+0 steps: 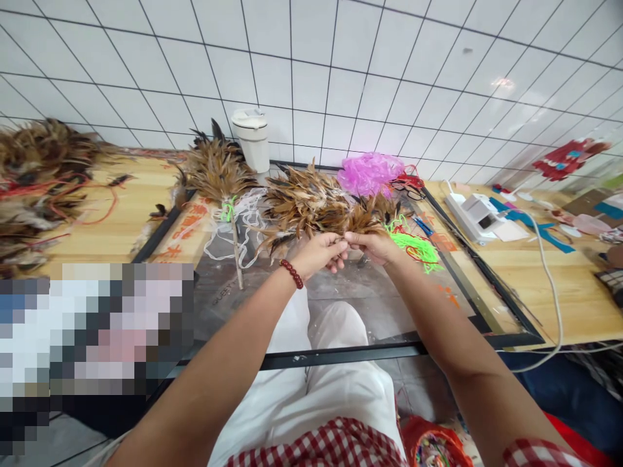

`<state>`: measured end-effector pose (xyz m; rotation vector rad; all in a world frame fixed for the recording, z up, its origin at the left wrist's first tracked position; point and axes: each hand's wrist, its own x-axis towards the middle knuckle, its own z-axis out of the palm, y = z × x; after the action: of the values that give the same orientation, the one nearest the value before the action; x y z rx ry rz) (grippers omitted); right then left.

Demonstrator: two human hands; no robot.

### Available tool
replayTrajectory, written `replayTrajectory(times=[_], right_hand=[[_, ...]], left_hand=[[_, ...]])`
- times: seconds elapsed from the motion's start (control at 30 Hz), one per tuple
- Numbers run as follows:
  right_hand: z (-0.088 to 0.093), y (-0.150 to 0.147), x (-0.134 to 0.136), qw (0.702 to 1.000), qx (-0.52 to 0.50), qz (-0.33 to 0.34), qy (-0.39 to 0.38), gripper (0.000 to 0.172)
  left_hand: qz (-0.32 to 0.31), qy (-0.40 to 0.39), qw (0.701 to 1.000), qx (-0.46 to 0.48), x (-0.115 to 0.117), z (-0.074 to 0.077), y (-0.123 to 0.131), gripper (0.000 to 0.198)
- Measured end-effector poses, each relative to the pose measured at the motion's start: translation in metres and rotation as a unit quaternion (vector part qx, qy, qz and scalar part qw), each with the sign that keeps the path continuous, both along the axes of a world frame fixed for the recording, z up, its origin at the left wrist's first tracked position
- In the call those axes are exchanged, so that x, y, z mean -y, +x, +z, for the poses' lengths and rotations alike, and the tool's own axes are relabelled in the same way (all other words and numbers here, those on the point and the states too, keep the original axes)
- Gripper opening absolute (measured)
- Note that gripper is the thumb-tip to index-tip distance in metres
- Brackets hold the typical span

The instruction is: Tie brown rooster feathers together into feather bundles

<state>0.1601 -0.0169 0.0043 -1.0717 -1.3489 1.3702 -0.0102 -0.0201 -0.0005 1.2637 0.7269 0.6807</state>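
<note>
Over the glass-topped table (389,305), my left hand (318,254), with a dark red bead bracelet (292,274) at the wrist, meets my right hand (374,246) at the fingertips. Both are closed in a pinch at the near edge of a pile of brown feathers (311,198). A few feathers (363,220) rise from between the fingers; their lower ends are hidden. To the left lies a feather duster (217,168) on a wooden stick (237,253), bound with green string (227,209). Bright green string (418,251) lies right of my right hand.
A white lidded cup (253,139) and a pink plastic bag (370,172) stand by the tiled wall. White string (248,217) is tangled beside the duster. More feathers (43,152) heap at far left. A white device with a cable (479,217) sits right. A blurred-out area covers lower left.
</note>
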Motion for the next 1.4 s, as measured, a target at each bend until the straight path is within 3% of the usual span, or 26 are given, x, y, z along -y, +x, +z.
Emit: replayTrajectory(times=[0.1, 0.23, 0.3, 0.5, 0.63, 0.77, 0.83, 0.9, 0.97, 1.07, 1.17, 1.3, 1.33, 1.4], right_hand=[[-0.003, -0.004, -0.002, 1.0, -0.023, -0.015, 0.014, 0.037], [-0.01, -0.006, -0.005, 0.998, -0.018, -0.055, 0.033, 0.037], [-0.013, -0.006, -0.006, 0.997, -0.007, -0.069, 0.043, 0.037], [-0.012, -0.011, -0.004, 0.995, 0.007, -0.078, 0.058, 0.036], [-0.012, -0.019, -0.002, 0.997, -0.021, -0.06, 0.054, 0.037], [-0.005, -0.019, 0.0, 0.987, 0.077, -0.111, 0.093, 0.04], [0.002, -0.016, 0.004, 0.95, 0.178, -0.192, 0.17, 0.043], [0.01, -0.012, 0.01, 0.882, 0.302, -0.247, 0.265, 0.048], [0.015, -0.012, 0.017, 0.814, 0.429, -0.203, 0.336, 0.047], [0.015, -0.016, 0.022, 0.733, 0.55, -0.072, 0.394, 0.047], [0.009, -0.019, 0.02, 0.695, 0.592, -0.038, 0.406, 0.047], [0.001, -0.018, 0.014, 0.709, 0.593, -0.044, 0.38, 0.035], [0.0, -0.019, 0.013, 0.726, 0.579, -0.049, 0.367, 0.033], [-0.003, -0.02, 0.011, 0.791, 0.513, -0.066, 0.327, 0.028]], left_hand=[[0.073, 0.155, 0.982, -0.082, 0.002, -0.004, 0.005, 0.014], [0.128, 0.309, 0.925, -0.179, 0.005, -0.007, 0.007, 0.013], [0.131, 0.327, 0.914, -0.2, 0.006, -0.006, 0.007, 0.016], [0.15, 0.312, 0.92, -0.186, 0.006, -0.009, 0.008, 0.019], [0.19, 0.358, 0.884, -0.232, 0.003, -0.01, 0.005, 0.02], [0.222, 0.339, 0.876, -0.261, -0.002, -0.009, 0.0, 0.025], [0.247, 0.319, 0.878, -0.259, -0.006, -0.01, -0.002, 0.026], [0.269, 0.295, 0.883, -0.248, -0.01, -0.011, -0.003, 0.028], [0.271, 0.273, 0.895, -0.225, -0.012, -0.012, -0.004, 0.03], [0.24, 0.265, 0.917, -0.18, -0.013, -0.011, -0.004, 0.031], [0.216, 0.267, 0.928, -0.146, -0.011, -0.007, -0.003, 0.032], [0.203, 0.274, 0.93, -0.14, -0.005, -0.003, -0.002, 0.035], [0.21, 0.275, 0.928, -0.141, -0.004, -0.004, -0.001, 0.035], [0.239, 0.272, 0.924, -0.124, -0.003, -0.006, 0.001, 0.033]])
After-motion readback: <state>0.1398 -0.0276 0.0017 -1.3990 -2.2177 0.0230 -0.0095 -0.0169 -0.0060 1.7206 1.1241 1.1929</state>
